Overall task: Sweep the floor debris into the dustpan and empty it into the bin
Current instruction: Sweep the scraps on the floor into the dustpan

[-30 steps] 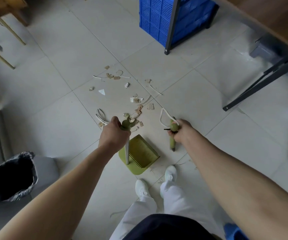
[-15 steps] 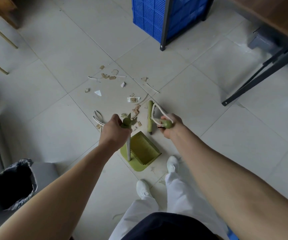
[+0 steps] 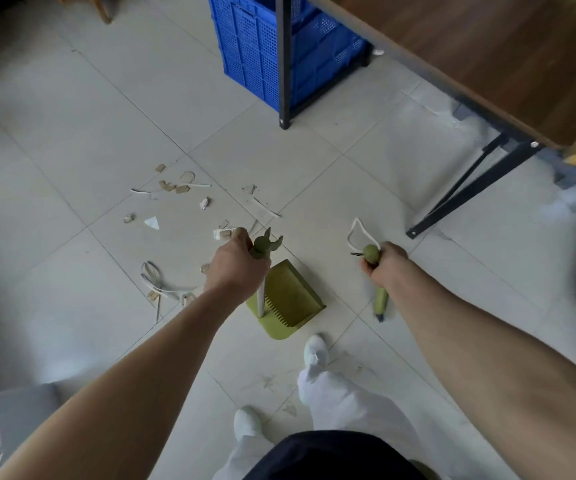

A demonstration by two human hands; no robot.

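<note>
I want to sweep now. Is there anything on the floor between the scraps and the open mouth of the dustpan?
Nothing visible blocks it. The scraps lie on bare tile beyond and left of the dustpan; the left hand hides a little floor there.

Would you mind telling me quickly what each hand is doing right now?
Left hand: closed around the top of the dustpan handle.
Right hand: closed around the top of the broom handle.

Matt green plastic dustpan [image 3: 288,299], glossy pale tiled floor [image 3: 331,188], perforated blue plastic crate [image 3: 255,53], wood-grain tabletop [image 3: 487,53]
</note>
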